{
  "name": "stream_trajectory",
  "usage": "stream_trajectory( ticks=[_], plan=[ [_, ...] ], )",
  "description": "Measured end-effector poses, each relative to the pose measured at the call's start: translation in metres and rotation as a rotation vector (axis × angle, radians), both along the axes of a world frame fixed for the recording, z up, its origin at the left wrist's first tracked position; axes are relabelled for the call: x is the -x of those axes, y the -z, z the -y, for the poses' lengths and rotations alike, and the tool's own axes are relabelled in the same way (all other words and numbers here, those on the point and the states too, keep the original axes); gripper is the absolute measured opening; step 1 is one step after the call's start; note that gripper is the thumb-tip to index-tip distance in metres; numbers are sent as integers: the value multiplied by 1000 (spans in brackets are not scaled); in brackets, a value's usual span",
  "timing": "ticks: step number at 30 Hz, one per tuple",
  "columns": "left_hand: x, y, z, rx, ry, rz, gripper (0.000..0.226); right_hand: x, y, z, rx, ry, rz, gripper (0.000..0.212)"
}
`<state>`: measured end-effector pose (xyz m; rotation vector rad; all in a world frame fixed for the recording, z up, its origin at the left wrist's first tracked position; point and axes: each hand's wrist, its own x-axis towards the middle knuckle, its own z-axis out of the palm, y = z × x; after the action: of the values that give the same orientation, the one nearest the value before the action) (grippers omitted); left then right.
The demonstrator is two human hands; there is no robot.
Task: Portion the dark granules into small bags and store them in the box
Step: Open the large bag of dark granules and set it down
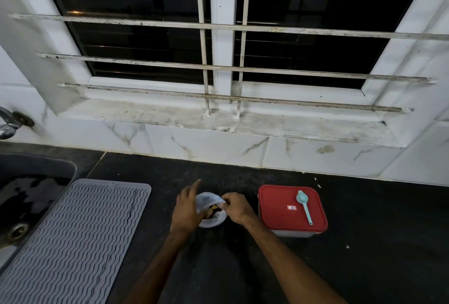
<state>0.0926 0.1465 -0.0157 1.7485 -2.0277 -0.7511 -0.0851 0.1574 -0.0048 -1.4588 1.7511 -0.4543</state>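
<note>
A small clear plastic bag (209, 200) sits on the black counter (218, 267) between my hands; dark contents and a yellow scrap show in its mouth. My left hand (188, 209) holds the bag's left side, index finger pointing away. My right hand (237, 207) pinches the bag's top right edge. To the right stands a clear box with a red lid (291, 209), shut. A light blue spoon (304, 206) lies on the lid.
A grey ribbed drying mat (73, 238) lies at the left, beside a dark sink (26, 196) with a tap (9, 121). A white tiled wall and a barred window (223, 36) rise behind the counter.
</note>
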Motion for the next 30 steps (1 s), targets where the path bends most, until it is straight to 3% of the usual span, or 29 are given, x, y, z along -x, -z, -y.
stream_trajectory(
  ticks=[2, 5, 7, 11, 16, 22, 26, 29, 30],
  plan=[
    [5, -1, 3, -34, 137, 182, 57, -1, -2, 3, 11, 0, -17, 19],
    [10, -2, 5, -25, 29, 259, 21, -8, -1, -1, -29, 75, -90, 47],
    [12, 2, 5, -43, -67, 188, 19, -13, 4, -7, -112, 120, -139, 65],
    [10, 8, 2, -108, -143, 41, 17, -16, 10, -14, -236, 199, -89, 32],
    [-9, 3, 11, -199, -233, -36, 18, -11, 7, -12, -290, 168, -120, 26],
    [-3, 4, 7, -529, -361, -61, 51, -24, 8, -12, -319, 83, -96, 35],
    [0, 6, 3, -622, -434, -468, 35, -25, 11, -20, -349, 189, 24, 33],
    [-2, 8, 4, -451, -384, -541, 5, -26, 13, -28, -385, 214, 81, 35],
    [-3, 8, 5, -407, -401, -518, 8, -26, 13, -30, -398, 219, 97, 37]
  ],
)
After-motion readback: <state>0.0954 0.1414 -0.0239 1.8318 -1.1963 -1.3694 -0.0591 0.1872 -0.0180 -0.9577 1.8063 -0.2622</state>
